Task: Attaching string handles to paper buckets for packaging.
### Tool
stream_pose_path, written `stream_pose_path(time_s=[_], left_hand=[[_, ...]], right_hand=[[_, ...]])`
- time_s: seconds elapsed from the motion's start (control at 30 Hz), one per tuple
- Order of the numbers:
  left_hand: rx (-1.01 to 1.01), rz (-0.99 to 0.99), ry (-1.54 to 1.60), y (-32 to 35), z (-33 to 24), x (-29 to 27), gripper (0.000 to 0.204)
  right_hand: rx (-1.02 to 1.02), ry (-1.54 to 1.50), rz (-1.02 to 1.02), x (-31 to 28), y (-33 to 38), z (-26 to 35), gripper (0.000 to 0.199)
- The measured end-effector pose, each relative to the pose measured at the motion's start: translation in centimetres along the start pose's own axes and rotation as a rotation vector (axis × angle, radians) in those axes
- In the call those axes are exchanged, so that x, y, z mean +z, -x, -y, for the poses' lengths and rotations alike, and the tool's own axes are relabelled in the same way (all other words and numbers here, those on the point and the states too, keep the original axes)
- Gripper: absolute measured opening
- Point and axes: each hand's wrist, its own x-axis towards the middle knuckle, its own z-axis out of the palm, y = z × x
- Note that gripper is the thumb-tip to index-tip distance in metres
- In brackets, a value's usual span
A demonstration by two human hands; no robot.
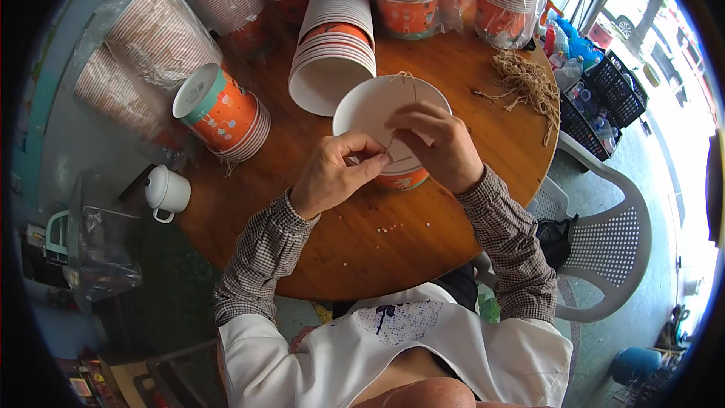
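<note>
A large orange paper bucket (351,106) with a white inside stands open side up in front of me. Thin tan string (414,89) is looped at its far rim and runs across the opening toward my fingers. My left hand (340,171) is closed at the bucket's near rim, thumb and forefinger pinching the string there. Just above the opening, my right hand (442,143) has its fingers drawn together on the string too. Its fingertips partly hide the bucket's inside.
Nested paper buckets (332,49) lie tipped behind; another orange-and-green stack (223,113) stands upside down at left. Bagged bucket stacks (162,30) line the far edge. A tangled string bundle (525,87) lies right. A white enamel mug (168,190) and plastic chair (604,245) flank the table.
</note>
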Motion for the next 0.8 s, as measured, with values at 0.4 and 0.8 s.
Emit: stream_pose_path(time_s=[0.4,0.8], left_hand=[[-0.022,-0.056,0.034,-0.5,0.0,0.5,0.015],[0.110,-0.102,-0.161,-0.5,-0.2,0.7,0.013]], right_hand=[[0.087,-0.099,-0.068,-0.8,3.1,-0.7,0.023],[0.077,0.009,-0.230,-0.9,2.3,-0.5,0.012]])
